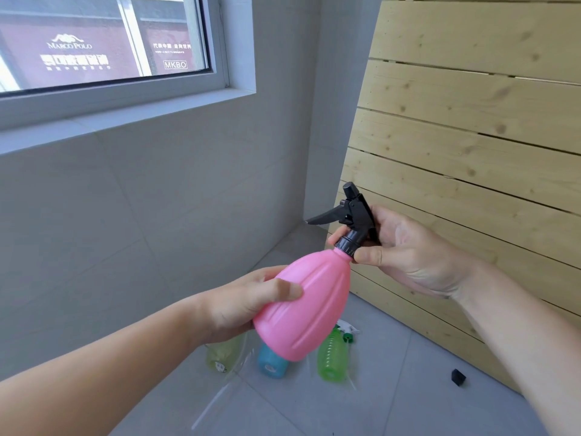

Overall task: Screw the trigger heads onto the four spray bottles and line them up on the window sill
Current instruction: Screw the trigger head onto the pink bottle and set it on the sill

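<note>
The left hand (242,305) is wrapped around the lower body of one pink spray bottle (306,305), thumb laid across its ribbed front and the other fingers hidden behind it, holding it in the air tilted with the neck up and to the right. The right hand (405,250) is closed around the single black trigger head (352,215) that sits on the bottle's neck, with the thumb and a fingertip pinching the ribbed black collar (345,245) and the palm behind the head; the trigger lever points left and the nozzle points up. Whether the collar is fully tight cannot be told. Below the held bottle, three more bottles lie on the grey tiled floor (408,404): one pale yellow bottle (220,354) on the left, one blue bottle (272,363) in the middle, largely hidden by the pink one, and one green bottle (333,357) on the right. Just beside the green bottle's top lies one white and green trigger head (347,333); whether it is joined to that bottle cannot be told. One small black piece (458,377) lies apart on the floor to the right, near the wooden slat panel (471,121). The window sill (125,118) runs along the upper left under the window (103,39).
</note>
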A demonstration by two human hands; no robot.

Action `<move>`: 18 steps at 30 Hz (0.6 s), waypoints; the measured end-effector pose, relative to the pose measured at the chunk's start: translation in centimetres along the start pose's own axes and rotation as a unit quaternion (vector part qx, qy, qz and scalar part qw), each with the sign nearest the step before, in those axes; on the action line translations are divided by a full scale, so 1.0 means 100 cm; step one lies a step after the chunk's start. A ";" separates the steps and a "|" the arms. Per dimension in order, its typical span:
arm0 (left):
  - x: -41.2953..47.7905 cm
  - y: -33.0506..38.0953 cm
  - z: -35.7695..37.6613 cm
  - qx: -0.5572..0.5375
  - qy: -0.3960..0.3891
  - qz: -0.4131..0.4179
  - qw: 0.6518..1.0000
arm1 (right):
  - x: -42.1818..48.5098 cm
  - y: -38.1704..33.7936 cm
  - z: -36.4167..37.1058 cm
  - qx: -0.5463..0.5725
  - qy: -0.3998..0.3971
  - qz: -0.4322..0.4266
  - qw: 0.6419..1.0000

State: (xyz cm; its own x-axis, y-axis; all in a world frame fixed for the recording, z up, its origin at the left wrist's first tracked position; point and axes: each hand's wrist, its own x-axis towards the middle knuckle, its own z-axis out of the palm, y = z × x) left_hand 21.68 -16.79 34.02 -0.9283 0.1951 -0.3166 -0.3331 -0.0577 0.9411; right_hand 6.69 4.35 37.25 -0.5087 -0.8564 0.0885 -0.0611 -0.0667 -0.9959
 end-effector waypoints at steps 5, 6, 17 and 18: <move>-0.003 -0.004 -0.002 -0.067 -0.019 -0.047 0.996 | -0.003 -0.002 -0.001 0.002 -0.017 -0.002 1.000; -0.004 -0.006 -0.002 -0.074 -0.021 -0.052 0.996 | -0.004 -0.002 -0.001 0.006 -0.016 -0.002 1.000; -0.001 -0.003 0.006 0.081 0.091 0.046 0.992 | 0.000 0.006 -0.004 -0.026 0.027 0.023 0.999; -0.001 -0.004 0.007 0.087 0.105 0.057 0.989 | 0.001 0.007 -0.004 -0.032 0.038 0.021 0.999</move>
State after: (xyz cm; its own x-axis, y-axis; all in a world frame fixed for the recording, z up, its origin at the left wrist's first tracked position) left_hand 22.01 -16.09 33.74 -0.9780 -0.0125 -0.2082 -0.2084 0.1046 0.9724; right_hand 6.31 4.44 36.58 -0.5758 -0.8160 0.0511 -0.0926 0.0030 -0.9957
